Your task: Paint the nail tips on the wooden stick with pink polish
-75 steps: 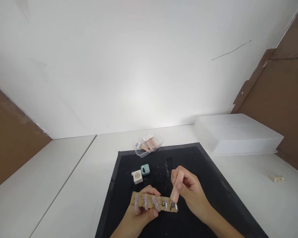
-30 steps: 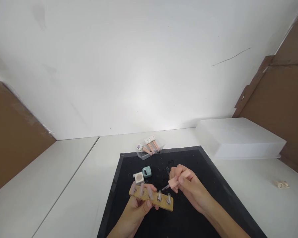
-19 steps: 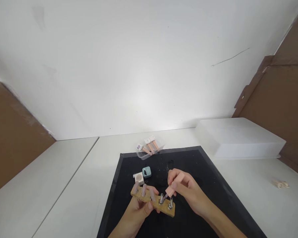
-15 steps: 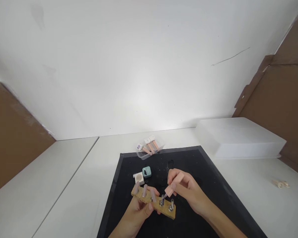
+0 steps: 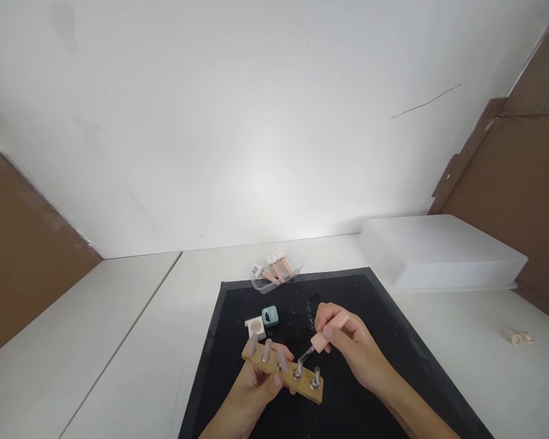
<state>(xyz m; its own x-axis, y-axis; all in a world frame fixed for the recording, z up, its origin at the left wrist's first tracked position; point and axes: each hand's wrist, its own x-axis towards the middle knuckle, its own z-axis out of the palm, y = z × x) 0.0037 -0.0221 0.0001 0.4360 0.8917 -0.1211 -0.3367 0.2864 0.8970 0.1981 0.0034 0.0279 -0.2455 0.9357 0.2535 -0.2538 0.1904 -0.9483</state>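
Observation:
My left hand [image 5: 256,393] grips a tan nail-tip stand [image 5: 286,377] by its middle, tilted down to the right. Several nail tips stand along it: three at the left look mauve, and the two at the right look clear. Between the thumb and fingers of my right hand [image 5: 350,341] is a nail polish brush [image 5: 330,331] with a pink cap-like handle. Its bristle end points down-left, at or just above the fourth nail tip [image 5: 299,367]; I cannot tell whether they touch. Behind the stand are a white square bottle [image 5: 256,327] and a teal container [image 5: 269,316].
A clear tray [image 5: 265,288] holding several pink-handled bottles stands at the back edge of the black mat [image 5: 348,286]. To the right is a large white box [image 5: 448,256]. Small beige rings [image 5: 518,338] lie on the white table. Brown cardboard [image 5: 526,177] borders the right side.
My right hand has drawn the brush up and to the right, away from the body of the fourth nail tip. The left hand and the stand have hardly moved.

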